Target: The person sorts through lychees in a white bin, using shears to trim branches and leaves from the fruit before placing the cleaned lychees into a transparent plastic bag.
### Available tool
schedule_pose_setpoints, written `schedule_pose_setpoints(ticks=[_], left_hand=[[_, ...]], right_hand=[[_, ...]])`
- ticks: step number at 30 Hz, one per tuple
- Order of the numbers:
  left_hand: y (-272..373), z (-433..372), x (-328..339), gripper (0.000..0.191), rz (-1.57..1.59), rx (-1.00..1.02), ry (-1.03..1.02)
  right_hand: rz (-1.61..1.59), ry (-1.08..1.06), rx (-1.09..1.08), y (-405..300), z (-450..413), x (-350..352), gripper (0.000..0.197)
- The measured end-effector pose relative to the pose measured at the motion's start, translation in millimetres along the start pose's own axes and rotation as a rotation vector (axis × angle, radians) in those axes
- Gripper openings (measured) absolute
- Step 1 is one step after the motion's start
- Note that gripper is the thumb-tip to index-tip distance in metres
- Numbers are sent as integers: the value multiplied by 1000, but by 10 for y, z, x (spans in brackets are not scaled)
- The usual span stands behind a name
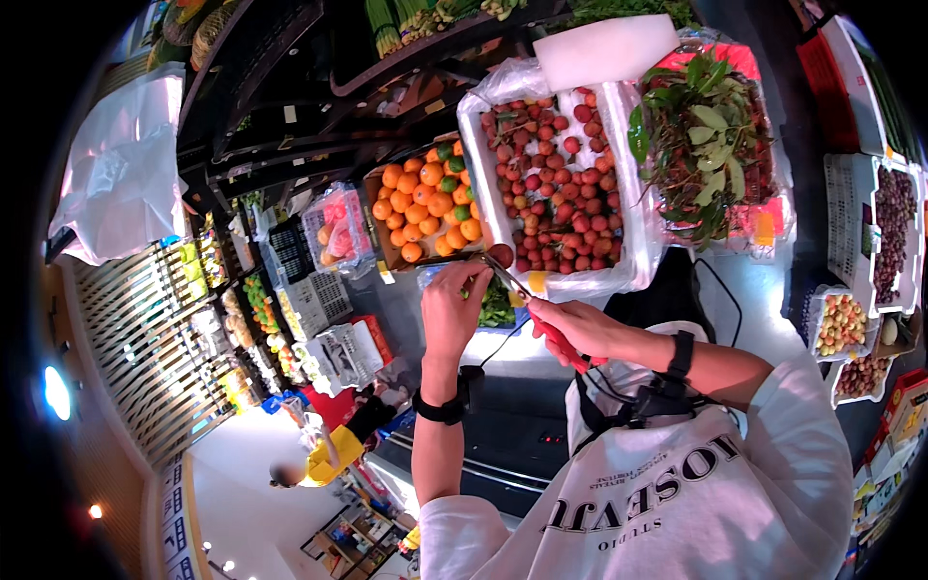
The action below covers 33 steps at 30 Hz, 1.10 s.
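Note:
My right hand (580, 330) grips a pair of scissors with red handles (557, 339). Their metal blades (505, 275) reach toward my left fingertips. A single dark red lychee (500, 254) sits at the blade tips, beside my left hand (453, 301), whose thumb and fingers are pinched together there. The stem between those fingers is too small to see clearly. Just beyond the hands stands a white foam box (638, 246), lined with clear plastic and holding many loose lychees (565, 210). Leafy greens (496, 304) lie in a blue crate below the hands.
Left of the foam box is a cardboard box of oranges (424, 199). Leafy lychee branches (699, 145) fill a container at its right, and a white foam slab (605, 52) rests behind. Black shelving (283, 130) rises farther back. A person in yellow (333, 457) is at lower left.

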<state>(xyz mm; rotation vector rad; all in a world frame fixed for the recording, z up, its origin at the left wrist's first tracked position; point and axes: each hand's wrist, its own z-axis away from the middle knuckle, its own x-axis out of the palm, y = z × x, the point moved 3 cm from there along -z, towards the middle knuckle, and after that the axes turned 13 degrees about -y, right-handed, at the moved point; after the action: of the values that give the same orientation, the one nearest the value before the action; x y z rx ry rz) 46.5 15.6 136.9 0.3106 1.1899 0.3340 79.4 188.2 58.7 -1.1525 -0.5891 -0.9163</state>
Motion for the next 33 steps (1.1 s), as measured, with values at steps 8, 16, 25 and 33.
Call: schedule_pose_setpoints(ticks=[8, 16, 25, 33], left_hand=[[-500, -466, 594, 10, 103, -5, 56], [-360, -1402, 1211, 16, 120, -92, -27], [-560, -1978, 1615, 17, 101, -225, -118], [-648, -2140, 1696, 16, 97, -204, -147]], right_hand=[[19, 168, -117, 248, -442, -472, 64], [-129, 543, -246, 399, -695, -1325, 59], [-206, 591, -288, 274, -933, -1705, 62], [-235, 634, -279, 235, -934, -1845, 57]])
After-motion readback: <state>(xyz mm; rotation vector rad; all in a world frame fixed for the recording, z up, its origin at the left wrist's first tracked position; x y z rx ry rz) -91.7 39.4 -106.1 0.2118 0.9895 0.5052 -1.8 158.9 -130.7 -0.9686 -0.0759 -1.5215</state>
